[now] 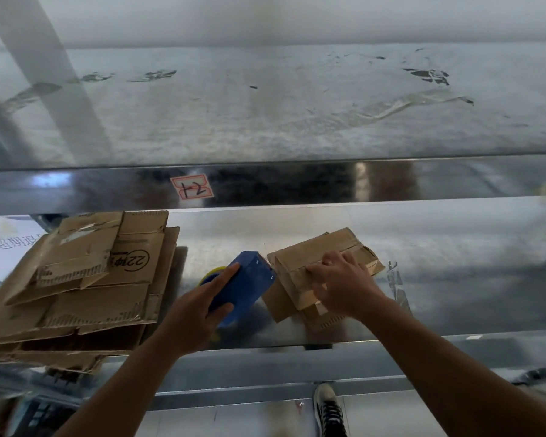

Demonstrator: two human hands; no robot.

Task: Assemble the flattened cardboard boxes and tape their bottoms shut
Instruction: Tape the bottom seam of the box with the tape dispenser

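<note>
A small assembled cardboard box (316, 252) lies on the metal shelf (454, 279), right of centre, with clear tape along its flap seam. My right hand (341, 283) presses on top of the box, fingers bent over the seam. My left hand (199, 310) grips a blue tape dispenser (245, 290) just left of the box; a yellow tape roll (212, 274) shows behind it. A stack of flattened cardboard boxes (85, 279) lies at the left of the shelf.
An upper metal shelf (265, 115) hangs above, its front lip carrying a red-and-white label (192, 187) marked "1-2". White paper with print (10, 244) sits at the far left. A shoe (328, 411) stands on the floor below the shelf edge.
</note>
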